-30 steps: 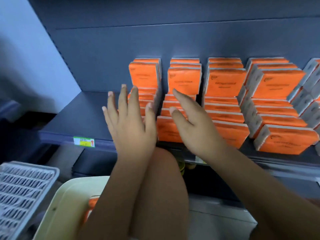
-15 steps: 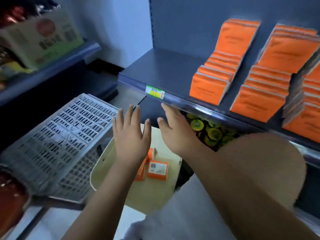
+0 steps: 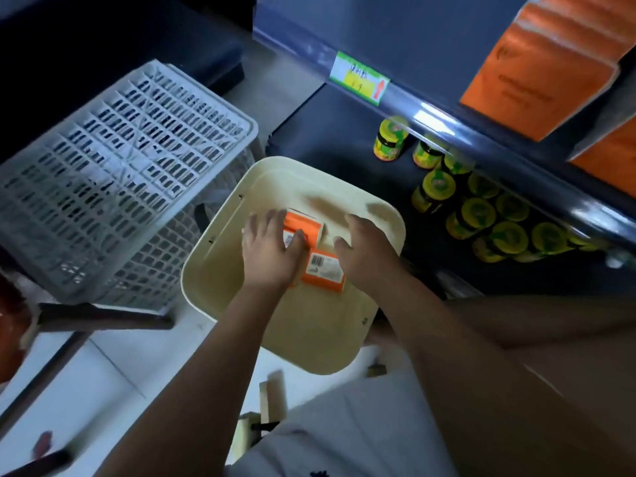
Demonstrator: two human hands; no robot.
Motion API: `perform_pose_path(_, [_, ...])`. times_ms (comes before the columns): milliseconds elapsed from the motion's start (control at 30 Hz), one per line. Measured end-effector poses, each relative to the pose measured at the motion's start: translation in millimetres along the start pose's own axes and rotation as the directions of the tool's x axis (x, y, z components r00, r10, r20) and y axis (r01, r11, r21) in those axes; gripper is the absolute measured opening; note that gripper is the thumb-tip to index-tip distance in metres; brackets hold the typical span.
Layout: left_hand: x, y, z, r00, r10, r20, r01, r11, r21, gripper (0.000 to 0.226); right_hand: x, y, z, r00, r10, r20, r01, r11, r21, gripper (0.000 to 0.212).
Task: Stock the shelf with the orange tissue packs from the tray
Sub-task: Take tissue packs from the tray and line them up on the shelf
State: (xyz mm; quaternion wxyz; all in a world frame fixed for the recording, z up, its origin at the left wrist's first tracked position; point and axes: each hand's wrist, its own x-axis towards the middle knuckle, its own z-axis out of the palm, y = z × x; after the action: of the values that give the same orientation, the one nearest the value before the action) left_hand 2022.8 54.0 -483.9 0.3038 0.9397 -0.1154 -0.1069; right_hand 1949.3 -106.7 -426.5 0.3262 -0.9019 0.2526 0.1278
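Fingers of the left hand lie spread flat on the orange packs in the tray, seemingly gathering them for the shelf, while the right hand curls alongside, grip unclear.

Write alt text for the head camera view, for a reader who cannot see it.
Two bare hands reach into a cream tray holding a few orange tissue packs: the left hand lies on the packs, the right hand at their right edge. A grey slatted crate sits left; up right, a shelf holds more orange packs, with green-lidded jars below.
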Motion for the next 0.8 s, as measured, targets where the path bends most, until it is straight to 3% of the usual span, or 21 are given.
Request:
perform_pose_path(267, [31.3, -44.8, 60.6, 0.932, -0.343, 0.117, 0.349, 0.936, -0.040, 0.065, 48.2, 25.2, 44.4, 0.959, 0.200, 0.200, -0.212, 0.977, 0.039, 0.049])
perform_pose_path(333, [38.9, -51.9, 77.2, 0.911, -0.383, 0.154, 0.392, 0.920, -0.029, 0.067, 64.3, 24.6, 49.1, 0.943, 0.237, 0.236, -0.259, 0.963, 0.069, 0.038])
perform_pose_path(400, [42.7, -57.5, 91.8, 0.879, -0.428, 0.207, 0.440, 0.898, -0.009, 0.075, 82.3, 15.1, 56.4, 0.943, 0.225, 0.245, -0.254, 0.963, 0.094, 0.012])
perform_pose_path(467, [41.5, -57.7, 100.3, 0.854, -0.465, 0.232, 0.480, 0.878, -0.005, 0.082, 108.0, 13.5, 78.5, 0.953, 0.178, 0.244, -0.198, 0.978, 0.062, 0.020])
perform_pose_path(567, [37.6, -62.5, 113.4, 0.872, -0.448, 0.198, 0.440, 0.894, 0.086, 0.082, 141.4, 23.0, 117.8, 0.958, 0.105, 0.266, -0.117, 0.993, 0.030, 0.040])
perform_pose_path(667, [37.7, -67.4, 119.5, 0.895, -0.416, 0.161, 0.389, 0.904, 0.175, 0.085, 140.3, -0.6, 100.4, 0.959, 0.129, 0.253, -0.123, 0.992, -0.039, 0.047])
perform_pose_path(800, [49.6, -75.8, 112.2, 0.904, -0.401, 0.147, 0.377, 0.911, 0.170, 0.082, 150.2, 12.6, 109.1, 0.965, 0.124, 0.231, -0.054, 0.956, -0.289, 0.050])
